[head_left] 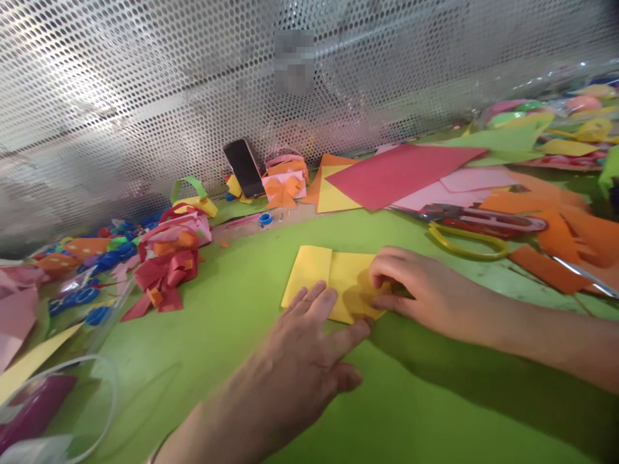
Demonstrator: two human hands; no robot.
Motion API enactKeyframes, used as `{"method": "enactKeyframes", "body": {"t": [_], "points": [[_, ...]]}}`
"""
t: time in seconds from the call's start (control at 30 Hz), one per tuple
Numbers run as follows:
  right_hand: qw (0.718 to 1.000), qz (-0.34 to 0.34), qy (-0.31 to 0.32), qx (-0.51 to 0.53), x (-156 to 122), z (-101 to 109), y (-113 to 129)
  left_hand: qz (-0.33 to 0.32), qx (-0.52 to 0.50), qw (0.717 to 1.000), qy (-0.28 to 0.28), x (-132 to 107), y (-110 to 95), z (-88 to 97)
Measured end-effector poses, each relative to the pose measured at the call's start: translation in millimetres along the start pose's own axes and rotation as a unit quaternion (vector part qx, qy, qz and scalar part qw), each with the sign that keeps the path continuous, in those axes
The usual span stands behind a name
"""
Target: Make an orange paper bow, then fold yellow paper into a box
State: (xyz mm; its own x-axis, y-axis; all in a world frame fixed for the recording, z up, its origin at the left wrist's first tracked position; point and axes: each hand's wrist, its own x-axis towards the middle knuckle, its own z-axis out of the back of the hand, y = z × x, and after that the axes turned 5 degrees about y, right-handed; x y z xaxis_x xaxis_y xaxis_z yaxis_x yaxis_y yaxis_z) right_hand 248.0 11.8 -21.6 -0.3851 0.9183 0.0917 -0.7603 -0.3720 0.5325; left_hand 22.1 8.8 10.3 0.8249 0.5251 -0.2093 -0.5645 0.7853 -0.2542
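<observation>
A sheet of yellow paper (349,278) lies folded on the green tabletop, its left side turned over into a flap. My left hand (309,361) rests on its lower left part, fingers stretched out and pressed down flat. At the right edge of the paper, my right hand (425,290) has thumb and fingers bent together in a pinch. The fingers hide that edge.
Red paper (406,174) and other coloured sheets lie at the back. Scissors with yellow handles (469,243) are right. A phone (244,167) leans on the perforated metal panel (193,77). Folded paper pieces (167,270) and a purple tool (39,412) lie left.
</observation>
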Motion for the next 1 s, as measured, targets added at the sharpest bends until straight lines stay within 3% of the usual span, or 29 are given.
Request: {"method": "enactKeyframes", "body": {"t": [0.3, 0.4, 0.47, 0.57, 0.67, 0.8, 1.0], "points": [[0.998, -0.044, 0.041, -0.014, 3, 2, 5, 0.005, 0.035, 0.999, 0.013, 2, 0, 1.4], [0.999, -0.043, 0.028, 0.004, 1, 7, -2, 0.004, 0.038, 0.999, 0.01, 2, 1, 5.5], [1.0, 0.005, -0.015, 0.012, -2, 14, -8, -0.004, 0.029, 1.0, 0.004, 2, 5, 9.0], [0.987, 0.142, -0.071, -0.027, -7, 27, -15, -0.028, 0.01, 0.999, -0.026, 3, 15, 12.3], [0.959, 0.258, -0.054, -0.104, -10, 35, -18, -0.05, -0.024, 0.997, -0.062, 8, 26, 11.1], [0.933, 0.308, 0.002, -0.187, -14, 32, -15, -0.05, -0.063, 0.992, -0.093, 13, 31, 5.8], [0.904, 0.363, 0.006, -0.227, -17, 31, -16, -0.053, -0.052, 0.99, -0.118, 13, 30, 3.9]]}}
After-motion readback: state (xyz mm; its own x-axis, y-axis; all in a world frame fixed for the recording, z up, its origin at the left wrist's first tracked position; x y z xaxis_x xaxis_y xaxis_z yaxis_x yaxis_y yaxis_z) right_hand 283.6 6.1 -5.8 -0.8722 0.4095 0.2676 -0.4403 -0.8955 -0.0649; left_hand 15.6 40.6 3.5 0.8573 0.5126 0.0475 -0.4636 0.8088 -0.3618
